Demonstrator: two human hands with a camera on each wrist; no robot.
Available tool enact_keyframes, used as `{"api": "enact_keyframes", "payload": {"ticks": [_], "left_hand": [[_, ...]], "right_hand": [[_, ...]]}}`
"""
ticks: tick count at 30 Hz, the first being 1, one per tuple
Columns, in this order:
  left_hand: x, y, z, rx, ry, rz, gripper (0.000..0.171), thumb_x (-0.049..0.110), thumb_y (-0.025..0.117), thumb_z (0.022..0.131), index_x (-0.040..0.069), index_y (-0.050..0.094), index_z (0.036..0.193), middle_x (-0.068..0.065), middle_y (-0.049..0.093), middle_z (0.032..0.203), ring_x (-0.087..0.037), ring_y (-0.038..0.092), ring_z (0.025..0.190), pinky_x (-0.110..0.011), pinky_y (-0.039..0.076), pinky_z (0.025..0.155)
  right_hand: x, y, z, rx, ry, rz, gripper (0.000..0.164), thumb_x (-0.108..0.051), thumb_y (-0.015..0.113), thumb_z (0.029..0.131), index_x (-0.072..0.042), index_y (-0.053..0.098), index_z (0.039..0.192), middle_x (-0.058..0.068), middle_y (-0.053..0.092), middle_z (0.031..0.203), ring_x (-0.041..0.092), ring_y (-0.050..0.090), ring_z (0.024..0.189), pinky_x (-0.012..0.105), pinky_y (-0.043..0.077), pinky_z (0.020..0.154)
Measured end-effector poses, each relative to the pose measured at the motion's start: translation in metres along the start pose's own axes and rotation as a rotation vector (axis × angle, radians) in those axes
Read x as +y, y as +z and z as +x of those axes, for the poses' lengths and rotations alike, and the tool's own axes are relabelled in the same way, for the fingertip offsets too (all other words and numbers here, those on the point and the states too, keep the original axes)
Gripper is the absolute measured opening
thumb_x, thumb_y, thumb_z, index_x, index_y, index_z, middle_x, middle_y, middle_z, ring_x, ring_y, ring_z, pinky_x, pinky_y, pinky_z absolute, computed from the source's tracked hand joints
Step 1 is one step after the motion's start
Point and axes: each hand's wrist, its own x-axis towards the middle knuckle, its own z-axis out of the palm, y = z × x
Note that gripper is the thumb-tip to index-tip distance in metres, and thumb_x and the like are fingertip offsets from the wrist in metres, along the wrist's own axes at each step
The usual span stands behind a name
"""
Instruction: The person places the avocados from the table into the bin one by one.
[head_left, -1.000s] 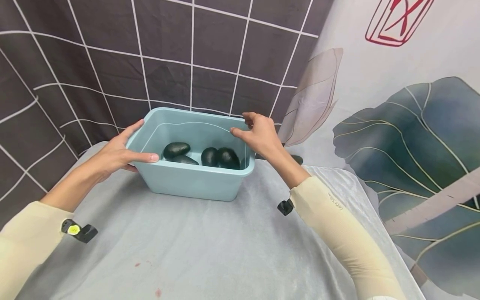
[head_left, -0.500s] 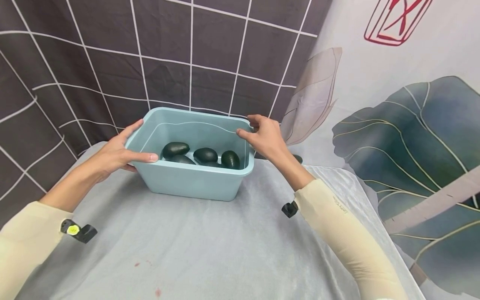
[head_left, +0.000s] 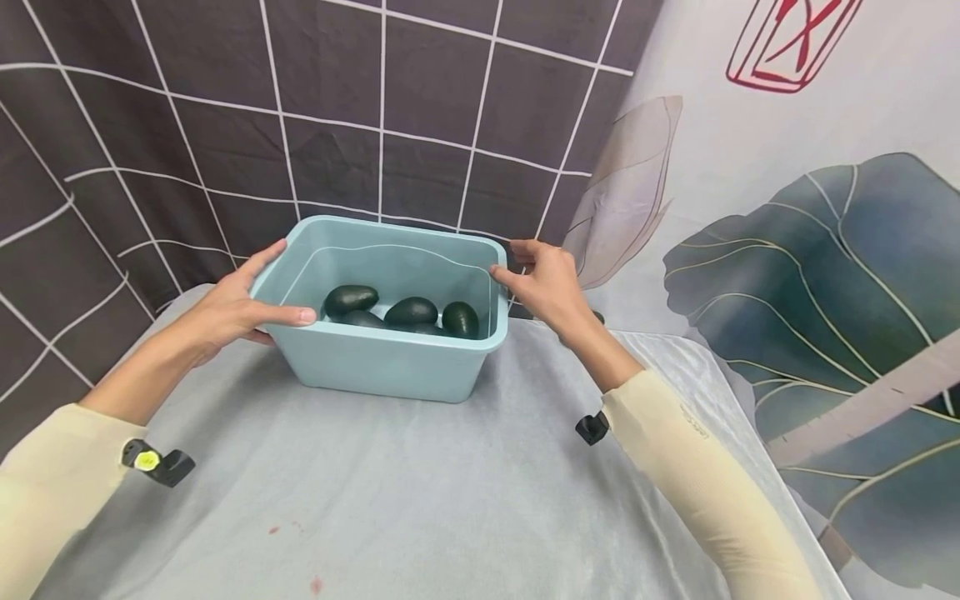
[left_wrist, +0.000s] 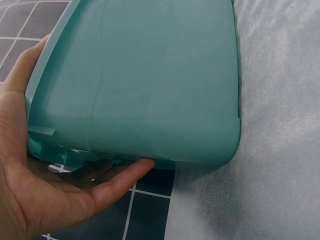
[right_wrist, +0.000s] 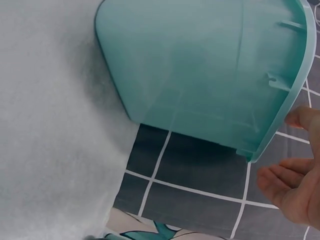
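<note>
A light blue plastic tub (head_left: 382, 365) stands on the cloth-covered table. Several dark green avocados lie on its floor, among them one at the left (head_left: 351, 298), one in the middle (head_left: 411, 311) and one at the right (head_left: 460, 320); the front wall partly hides the lower ones. My left hand (head_left: 225, 315) grips the tub's left end, thumb over the front rim and fingers along the outside, under the rim in the left wrist view. At the right end, my right hand (head_left: 551, 285) hovers by the rim with loosely bent fingers and holds nothing; a small gap shows in the right wrist view (right_wrist: 295, 175).
Grey cloth (head_left: 420, 500) covers the table. A dark tiled-pattern curtain (head_left: 330, 158) hangs close behind the tub, and a white sheet with leaf prints (head_left: 825, 275) hangs at the right. Part of a dark object (head_left: 598, 317) shows behind the right forearm.
My right hand has moved from above the tub's right end outward to the right, past the rim. The avocados at the right have rolled apart and settled. The left hand has stayed put.
</note>
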Motion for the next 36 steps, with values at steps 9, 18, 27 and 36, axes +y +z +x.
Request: {"api": "enact_keyframes", "payload": {"ticks": [9, 18, 27, 36], "left_hand": [[-0.001, 0.0, -0.001, -0.001, -0.005, 0.009, 0.128, 0.036, 0.087, 0.099, 0.041, -0.01, 0.182, -0.033, 0.015, 0.184, -0.051, 0.036, 0.159, -0.056, 0.064, 0.099], [0.0, 0.0, -0.001, 0.001, 0.004, 0.002, 0.128, 0.035, 0.087, 0.099, 0.041, -0.011, 0.181, -0.033, 0.016, 0.184, -0.051, 0.036, 0.158, -0.055, 0.063, 0.098], [0.0, 0.0, -0.001, -0.003, 0.0, -0.001, 0.128, 0.034, 0.087, 0.099, 0.041, -0.01, 0.182, -0.033, 0.017, 0.184, -0.05, 0.037, 0.157, -0.05, 0.064, 0.095], [-0.001, 0.0, -0.001, -0.003, 0.004, 0.001, 0.128, 0.034, 0.087, 0.099, 0.04, -0.01, 0.182, -0.033, 0.017, 0.183, -0.05, 0.037, 0.157, -0.052, 0.064, 0.096]], "right_hand": [[0.013, -0.001, -0.009, 0.015, -0.011, 0.023, 0.065, -0.036, 0.08, 0.102, 0.0, 0.067, 0.155, 0.022, 0.074, 0.148, 0.039, 0.076, 0.131, 0.053, 0.063, 0.109], [0.03, -0.005, -0.017, 0.032, 0.009, 0.031, 0.062, -0.037, 0.078, 0.104, 0.001, 0.068, 0.152, 0.023, 0.075, 0.145, 0.039, 0.075, 0.133, 0.054, 0.059, 0.114], [0.046, -0.011, -0.023, 0.045, 0.018, 0.008, 0.062, -0.034, 0.077, 0.103, 0.004, 0.068, 0.15, 0.026, 0.076, 0.143, 0.044, 0.075, 0.132, 0.055, 0.06, 0.113], [0.062, -0.019, -0.027, 0.042, 0.055, -0.026, 0.061, -0.035, 0.076, 0.103, 0.003, 0.069, 0.15, 0.026, 0.075, 0.145, 0.044, 0.073, 0.137, 0.056, 0.056, 0.117]]}}
